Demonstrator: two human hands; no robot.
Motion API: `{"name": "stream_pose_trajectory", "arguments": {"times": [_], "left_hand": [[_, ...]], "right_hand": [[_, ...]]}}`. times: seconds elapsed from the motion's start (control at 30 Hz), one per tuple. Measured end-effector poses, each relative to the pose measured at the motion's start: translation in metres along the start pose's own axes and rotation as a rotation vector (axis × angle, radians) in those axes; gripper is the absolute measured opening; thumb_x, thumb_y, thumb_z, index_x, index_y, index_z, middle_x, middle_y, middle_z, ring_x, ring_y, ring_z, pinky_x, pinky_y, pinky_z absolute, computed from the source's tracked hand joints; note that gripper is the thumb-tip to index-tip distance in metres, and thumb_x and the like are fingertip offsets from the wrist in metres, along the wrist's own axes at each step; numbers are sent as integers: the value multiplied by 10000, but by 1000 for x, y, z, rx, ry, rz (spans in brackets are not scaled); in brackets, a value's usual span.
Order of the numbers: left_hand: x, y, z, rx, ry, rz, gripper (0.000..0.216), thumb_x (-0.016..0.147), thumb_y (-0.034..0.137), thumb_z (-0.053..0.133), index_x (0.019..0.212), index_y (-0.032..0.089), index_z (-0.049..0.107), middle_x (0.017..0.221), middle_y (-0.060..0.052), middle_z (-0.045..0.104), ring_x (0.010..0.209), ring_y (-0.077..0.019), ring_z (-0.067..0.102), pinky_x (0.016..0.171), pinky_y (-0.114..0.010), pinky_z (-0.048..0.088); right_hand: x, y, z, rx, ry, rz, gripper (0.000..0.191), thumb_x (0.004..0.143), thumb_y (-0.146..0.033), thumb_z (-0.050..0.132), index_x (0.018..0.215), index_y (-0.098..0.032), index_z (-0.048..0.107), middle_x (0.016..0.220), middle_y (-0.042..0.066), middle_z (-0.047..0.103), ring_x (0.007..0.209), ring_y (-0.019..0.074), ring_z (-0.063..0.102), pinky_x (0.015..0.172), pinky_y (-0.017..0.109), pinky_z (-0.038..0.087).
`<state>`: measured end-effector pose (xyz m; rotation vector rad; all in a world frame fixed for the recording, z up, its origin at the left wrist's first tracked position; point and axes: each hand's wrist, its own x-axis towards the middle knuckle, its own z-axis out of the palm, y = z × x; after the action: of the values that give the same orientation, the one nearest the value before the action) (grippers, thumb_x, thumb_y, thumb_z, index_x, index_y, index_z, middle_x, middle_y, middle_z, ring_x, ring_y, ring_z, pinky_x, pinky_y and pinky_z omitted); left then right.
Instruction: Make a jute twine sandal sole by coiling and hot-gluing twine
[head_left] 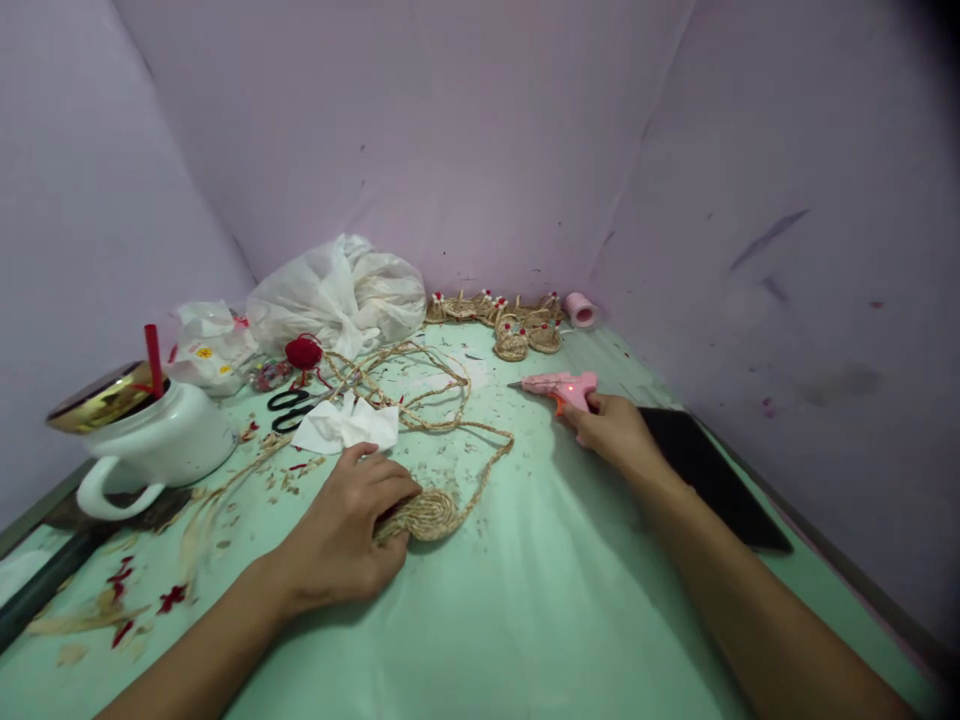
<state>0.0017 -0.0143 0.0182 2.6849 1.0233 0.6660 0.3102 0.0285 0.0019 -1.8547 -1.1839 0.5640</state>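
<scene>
My left hand [352, 525] is closed around one end of a coiled straw-rope piece [433, 515], which rests on the green tabletop. From the coil, a loose braided rope [491, 465] runs up and back into a tangle. In my right hand [611, 428] is a pink glue gun [559, 385], gripped by its handle with its nozzle pointing left. A small light glows on its body. Just beyond my left fingers lies a crumpled white tissue [349, 425]. Black-handled scissors [291, 410] sit beside it, partly covered.
A white enamel pot [169, 435] with a gold lid stands at left. White plastic bags [341, 295] and red yarn [304, 352] lie behind. Several small woven slippers [511, 340] and a pink roll [579, 310] line the back. A black flat tablet-like object [709, 480] lies at right.
</scene>
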Motion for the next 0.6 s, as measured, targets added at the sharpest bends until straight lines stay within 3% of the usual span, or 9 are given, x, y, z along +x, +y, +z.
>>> {"name": "stream_pose_trajectory", "arguments": {"times": [0.1,0.13,0.2,0.27,0.37,0.6], "left_hand": [[-1,1,-1,-21,-34,8,307,631,103,531,915,171,624,854,-37,644,810,-192,583,1012,-486,268],[-1,1,-1,-30,-40,14,308,640,100,533,925,176,621,858,-36,643,813,-191,580,1014,-486,268],[-1,2,-2,-47,-48,25,299,664,102,538,941,181,617,870,-36,641,823,-189,575,1022,-486,262],[-1,2,-4,-60,-61,36,285,683,104,541,947,183,614,885,-36,639,836,-185,574,1035,-482,252],[0,1,-8,-60,-75,47,282,702,101,535,959,187,611,906,-36,638,862,-184,574,1043,-475,251],[1,-3,-9,-36,-108,49,301,705,122,538,983,201,622,901,-41,644,853,-192,578,1036,-485,280]], "right_hand": [[-11,-12,-2,-122,62,-185,50,654,-236,657,646,-187,646,844,130,670,922,307,566,710,370,409],[-18,-18,0,-166,13,-362,104,720,-245,608,774,-188,676,960,130,669,984,302,554,779,396,408],[-34,-30,8,-128,-285,-676,200,823,-251,506,925,-202,671,1011,96,675,989,247,575,856,400,411],[-48,-42,16,-127,-641,-841,233,880,-221,447,973,-209,661,996,73,683,1005,211,573,890,386,403],[-59,-52,21,-291,-823,-939,234,874,-146,458,976,-205,659,923,59,688,1099,236,502,958,456,307],[-58,-48,16,-431,-813,-1007,171,825,-154,532,807,-239,680,762,18,638,920,214,508,1001,511,173]]}}
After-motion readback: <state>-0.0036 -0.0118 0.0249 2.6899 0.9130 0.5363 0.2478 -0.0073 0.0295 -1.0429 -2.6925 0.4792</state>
